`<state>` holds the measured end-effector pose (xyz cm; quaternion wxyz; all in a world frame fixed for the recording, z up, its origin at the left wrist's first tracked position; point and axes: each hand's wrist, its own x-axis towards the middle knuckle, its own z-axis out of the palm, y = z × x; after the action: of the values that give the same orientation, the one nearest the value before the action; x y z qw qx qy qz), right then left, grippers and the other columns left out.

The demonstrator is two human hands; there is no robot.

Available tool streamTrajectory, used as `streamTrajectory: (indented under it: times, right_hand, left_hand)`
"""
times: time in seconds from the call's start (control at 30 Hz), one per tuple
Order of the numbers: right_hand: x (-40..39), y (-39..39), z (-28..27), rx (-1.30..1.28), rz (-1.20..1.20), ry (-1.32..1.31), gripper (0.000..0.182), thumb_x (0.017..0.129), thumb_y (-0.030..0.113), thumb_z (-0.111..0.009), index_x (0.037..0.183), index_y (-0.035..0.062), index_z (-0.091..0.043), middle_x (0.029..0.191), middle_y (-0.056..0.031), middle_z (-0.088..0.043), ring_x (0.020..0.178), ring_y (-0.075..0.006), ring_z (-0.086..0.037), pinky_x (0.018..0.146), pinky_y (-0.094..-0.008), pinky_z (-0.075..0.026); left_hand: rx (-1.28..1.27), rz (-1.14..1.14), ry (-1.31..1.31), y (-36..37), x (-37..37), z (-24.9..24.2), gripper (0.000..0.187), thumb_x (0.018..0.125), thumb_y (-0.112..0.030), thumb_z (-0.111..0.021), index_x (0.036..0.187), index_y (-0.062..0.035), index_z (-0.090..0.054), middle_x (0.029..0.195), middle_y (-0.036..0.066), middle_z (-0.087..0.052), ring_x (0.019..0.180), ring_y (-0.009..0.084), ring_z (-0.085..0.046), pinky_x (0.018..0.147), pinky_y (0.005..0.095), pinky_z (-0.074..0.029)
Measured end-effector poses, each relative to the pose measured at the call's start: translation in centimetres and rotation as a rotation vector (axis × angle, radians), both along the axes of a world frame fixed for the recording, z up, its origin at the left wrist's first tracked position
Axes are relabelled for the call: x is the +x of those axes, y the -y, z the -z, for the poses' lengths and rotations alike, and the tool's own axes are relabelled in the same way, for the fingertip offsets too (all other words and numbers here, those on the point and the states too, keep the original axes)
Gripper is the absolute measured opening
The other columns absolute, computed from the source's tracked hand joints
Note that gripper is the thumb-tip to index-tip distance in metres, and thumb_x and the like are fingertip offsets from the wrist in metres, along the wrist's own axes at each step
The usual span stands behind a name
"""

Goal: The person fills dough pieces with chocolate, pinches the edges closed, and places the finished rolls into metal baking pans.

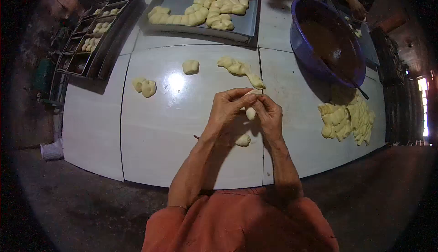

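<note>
Dough pc (250, 113): small, pale, rounded; hanging just below joined fingertips, btwn both hands, over near-mid part of white table (164, 161); exact ht above surface, can't tell.
Left hand (228, 107): thumb + forefinger almost closed, pinching top of dough pc; other fingers curled in, partly hidden.
Right hand (270, 115): thumb + forefinger likewise nearly shut on same pc, tips up against L hand's; rest bent, loosely bunched.
Dough strip (236, 67): lumpy, lying just past fingertips, tapering twd thicker R end; can't tell if touching hands.
Dough lump (242, 140): on table btwn forearms, on body side of hands.
Other loose dough: single blob (190, 67) L of strip; joined pair (144, 87) farther L.
Dough slab (346, 119): wide, folded, bumpy; R side of table, nr basin.
Basin (306, 60): purple-blue, dk brown inside, far R.
Metal tray (175, 2): far side, holding many dough pcs packed in touching rows, plus a few apart at far L corner.
Divided pan (101, 51): far L, w/ small dough balls grouped in several compartments.
Co-worker's hand (358, 11): beyond basin, top R, dim; finger state unclear.
Shirt (237, 220): red-orange, btm of view.
</note>
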<state>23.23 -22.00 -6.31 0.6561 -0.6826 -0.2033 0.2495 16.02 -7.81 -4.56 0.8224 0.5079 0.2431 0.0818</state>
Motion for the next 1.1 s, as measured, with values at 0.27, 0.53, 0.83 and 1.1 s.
streamTrajectory:
  times: [0.27,0.53,0.83,1.1]
  right_hand:
    - [0.3,1.6,1.7,0.112,-0.151,0.092,0.041,0.095,0.012,-0.069,0.135,0.0052,-0.059,0.129,-0.0092,-0.057,0.121,-0.0190,-0.056,0.103,-0.0345,-0.049]
    - [-2.2,-0.9,0.2,0.366,0.104,0.100,0.023,0.099,0.017,-0.065,0.116,0.0037,-0.058,0.122,-0.0104,-0.058,0.111,-0.0191,-0.059,0.098,-0.0365,-0.050]
    - [-1.3,-0.1,1.2,0.000,0.135,0.454,0.026,0.103,0.026,-0.059,0.099,0.0015,-0.066,0.079,-0.0070,-0.064,0.073,-0.0156,-0.063,0.068,-0.0293,-0.051]
    - [-3.6,2.9,-1.0,-0.094,-0.042,0.691,0.027,0.097,0.017,-0.067,0.117,-0.0003,-0.065,0.108,-0.0142,-0.069,0.100,-0.0227,-0.070,0.080,-0.0341,-0.058]
  left_hand:
    - [0.027,0.033,-0.027,-0.3,-1.3,-1.2,0.039,0.089,-0.023,-0.078,0.118,0.0021,-0.070,0.101,0.012,-0.074,0.089,0.0172,-0.071,0.075,0.0302,-0.061]
    - [0.263,-0.010,0.122,-0.2,-1.7,-0.5,0.021,0.090,-0.008,-0.073,0.108,0.0020,-0.075,0.090,0.011,-0.075,0.077,0.0129,-0.069,0.070,0.0279,-0.059]
    - [0.192,0.040,0.042,1.0,-2.3,-0.9,0.035,0.089,-0.014,-0.076,0.118,0.0058,-0.069,0.101,0.017,-0.074,0.091,0.0196,-0.072,0.083,0.0336,-0.059]
    - [0.157,0.037,-0.106,1.2,-3.7,0.5,0.050,0.090,-0.018,-0.076,0.130,0.0062,-0.060,0.103,0.020,-0.074,0.091,0.0191,-0.071,0.081,0.0307,-0.057]
